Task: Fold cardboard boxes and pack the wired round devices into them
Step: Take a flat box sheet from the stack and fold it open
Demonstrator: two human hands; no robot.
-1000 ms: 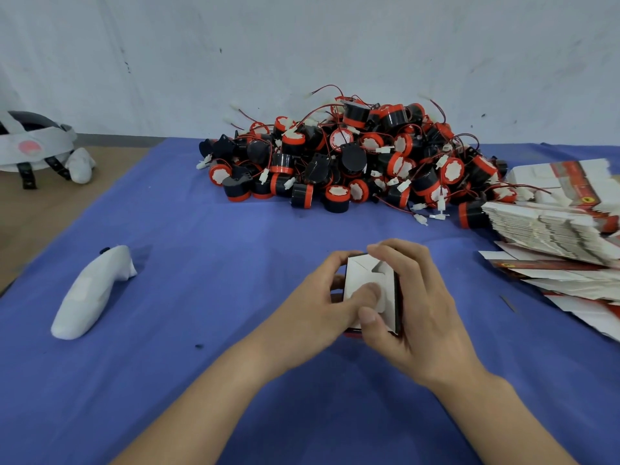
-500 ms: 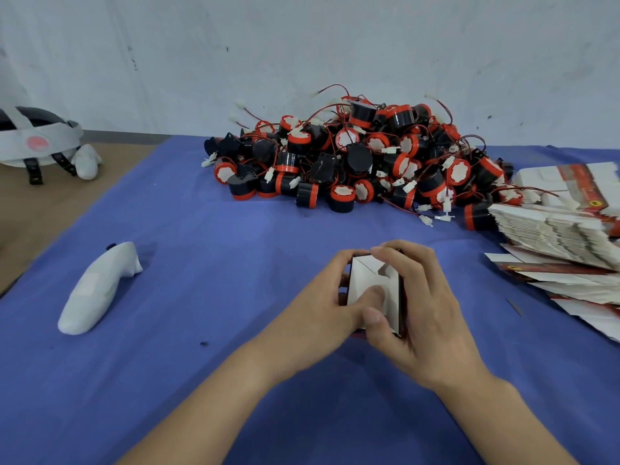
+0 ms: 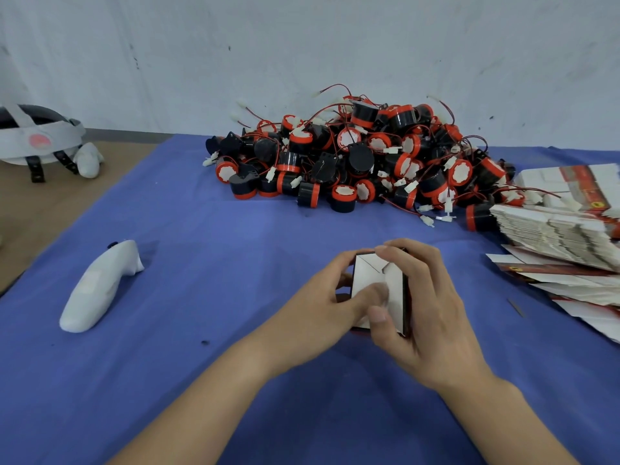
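Both hands hold a small cardboard box (image 3: 377,280) just above the blue table cloth (image 3: 235,263), its white folded end flaps facing me. My left hand (image 3: 322,307) grips the box's left side, and its thumb presses on the flaps. My right hand (image 3: 422,303) wraps round the right side, fingers over the top edge and thumb on the lower flap. A big heap of black and red round devices (image 3: 362,159) with red wires lies at the back. Flat unfolded boxes (image 3: 557,236) are stacked at the right.
A white controller (image 3: 100,286) lies on the cloth at the left. A headset (image 3: 37,139) sits on the brown surface at the far left. A white wall stands behind the table.
The hands keep the box in nearly the same spot. My left thumb has slid a little further across the flaps, and the view has shifted slightly.
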